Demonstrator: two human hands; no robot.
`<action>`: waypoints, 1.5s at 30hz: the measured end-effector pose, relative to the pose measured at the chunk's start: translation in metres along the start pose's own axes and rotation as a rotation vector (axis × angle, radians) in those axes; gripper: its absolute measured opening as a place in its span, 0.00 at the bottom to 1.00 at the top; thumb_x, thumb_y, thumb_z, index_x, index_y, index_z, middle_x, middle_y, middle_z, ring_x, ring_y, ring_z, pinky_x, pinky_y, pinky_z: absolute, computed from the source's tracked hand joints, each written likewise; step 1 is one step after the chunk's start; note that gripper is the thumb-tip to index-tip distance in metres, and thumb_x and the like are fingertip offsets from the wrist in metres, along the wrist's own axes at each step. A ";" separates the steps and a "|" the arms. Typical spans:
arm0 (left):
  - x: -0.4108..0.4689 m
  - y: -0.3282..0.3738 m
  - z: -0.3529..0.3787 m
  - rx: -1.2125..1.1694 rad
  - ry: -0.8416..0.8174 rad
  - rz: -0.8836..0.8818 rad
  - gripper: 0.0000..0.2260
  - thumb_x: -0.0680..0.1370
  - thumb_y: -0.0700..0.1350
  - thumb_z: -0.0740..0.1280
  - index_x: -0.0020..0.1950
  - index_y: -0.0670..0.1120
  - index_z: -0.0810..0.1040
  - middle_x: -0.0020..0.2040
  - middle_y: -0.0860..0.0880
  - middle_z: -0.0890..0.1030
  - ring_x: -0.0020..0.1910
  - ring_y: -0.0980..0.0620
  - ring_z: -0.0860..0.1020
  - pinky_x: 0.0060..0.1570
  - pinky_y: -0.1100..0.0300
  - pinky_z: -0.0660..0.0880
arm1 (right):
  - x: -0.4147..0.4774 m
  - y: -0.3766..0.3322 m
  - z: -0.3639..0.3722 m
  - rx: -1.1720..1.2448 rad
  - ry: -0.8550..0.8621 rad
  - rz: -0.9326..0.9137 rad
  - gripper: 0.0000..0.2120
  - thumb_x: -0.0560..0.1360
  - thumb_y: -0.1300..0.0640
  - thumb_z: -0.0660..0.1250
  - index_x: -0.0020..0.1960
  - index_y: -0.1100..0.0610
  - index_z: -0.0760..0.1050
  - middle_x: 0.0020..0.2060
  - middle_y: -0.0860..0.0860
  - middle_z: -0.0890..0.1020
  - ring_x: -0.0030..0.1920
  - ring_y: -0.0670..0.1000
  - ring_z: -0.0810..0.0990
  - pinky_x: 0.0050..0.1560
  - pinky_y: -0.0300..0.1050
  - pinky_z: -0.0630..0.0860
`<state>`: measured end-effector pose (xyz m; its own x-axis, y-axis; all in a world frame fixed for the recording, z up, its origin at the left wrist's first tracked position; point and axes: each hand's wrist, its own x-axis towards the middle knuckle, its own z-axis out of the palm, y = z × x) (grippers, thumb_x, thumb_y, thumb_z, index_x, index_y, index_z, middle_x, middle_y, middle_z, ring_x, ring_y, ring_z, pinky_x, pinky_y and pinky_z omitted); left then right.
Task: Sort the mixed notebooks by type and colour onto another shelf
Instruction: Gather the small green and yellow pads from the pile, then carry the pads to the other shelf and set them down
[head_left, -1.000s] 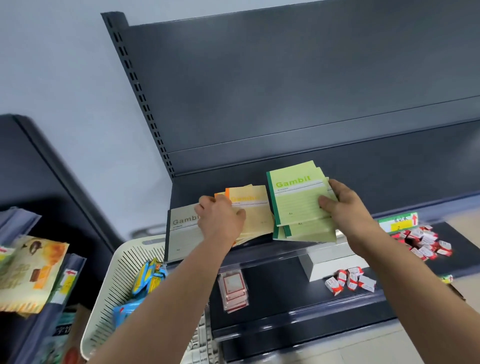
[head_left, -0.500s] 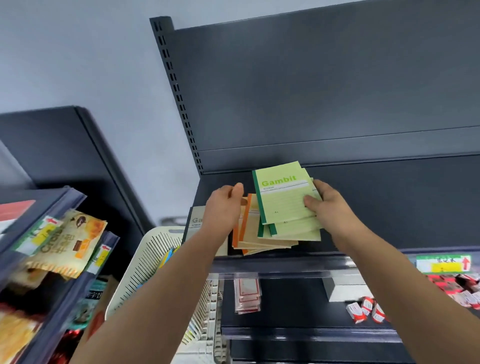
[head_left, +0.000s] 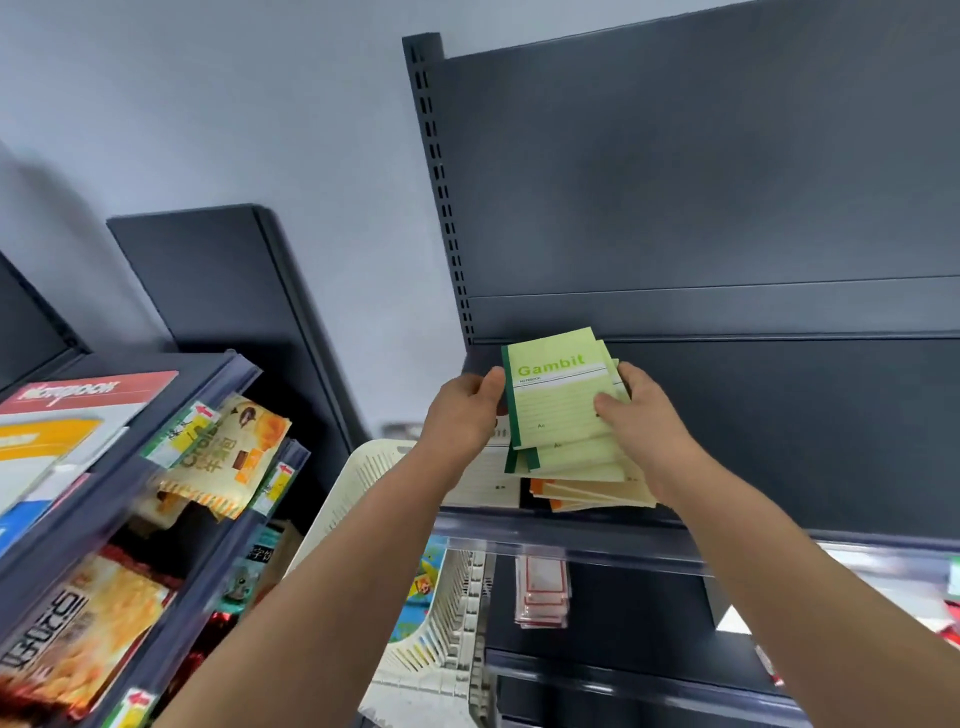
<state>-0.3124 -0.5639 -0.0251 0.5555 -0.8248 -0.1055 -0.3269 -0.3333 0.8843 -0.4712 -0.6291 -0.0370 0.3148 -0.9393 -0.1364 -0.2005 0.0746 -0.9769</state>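
Matt pale paper covers on the green notebooks (head_left: 561, 410) and orange notebooks (head_left: 584, 491). Smooth, matt dark painted metal for the shelf unit (head_left: 727, 182). Slotted cream plastic on the near basket (head_left: 363, 483). Glossy plastic film on the left snack packets (head_left: 228, 457).

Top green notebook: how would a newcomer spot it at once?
Find the dark shelf at right, then the pile at its left end. The green notebook lies topmost, the only one showing its Gambit title; other green notebooks and orange-edged notebooks lie underneath.
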 end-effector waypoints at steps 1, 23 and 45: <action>0.001 0.002 0.005 0.016 -0.018 0.007 0.18 0.82 0.57 0.55 0.55 0.45 0.76 0.54 0.47 0.82 0.55 0.45 0.78 0.59 0.47 0.74 | 0.000 0.002 -0.004 -0.010 0.014 0.009 0.21 0.81 0.62 0.58 0.73 0.52 0.63 0.57 0.47 0.78 0.52 0.49 0.78 0.50 0.45 0.73; -0.008 0.056 0.126 0.125 -0.158 0.109 0.19 0.80 0.54 0.61 0.68 0.46 0.73 0.60 0.50 0.79 0.59 0.49 0.77 0.62 0.50 0.72 | 0.001 0.058 -0.139 -0.522 0.109 0.190 0.13 0.80 0.57 0.55 0.64 0.54 0.67 0.56 0.54 0.77 0.51 0.56 0.77 0.51 0.51 0.75; -0.083 -0.003 0.024 1.129 0.182 0.078 0.14 0.79 0.50 0.61 0.63 0.49 0.75 0.61 0.47 0.77 0.63 0.44 0.70 0.54 0.50 0.71 | -0.030 0.015 -0.033 -1.443 -0.200 -0.646 0.16 0.80 0.50 0.58 0.65 0.54 0.71 0.63 0.53 0.73 0.64 0.56 0.68 0.59 0.53 0.67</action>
<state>-0.3758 -0.5052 -0.0297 0.5754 -0.8139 0.0801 -0.8142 -0.5793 -0.0371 -0.5145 -0.6105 -0.0416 0.7796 -0.6199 0.0887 -0.6259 -0.7762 0.0760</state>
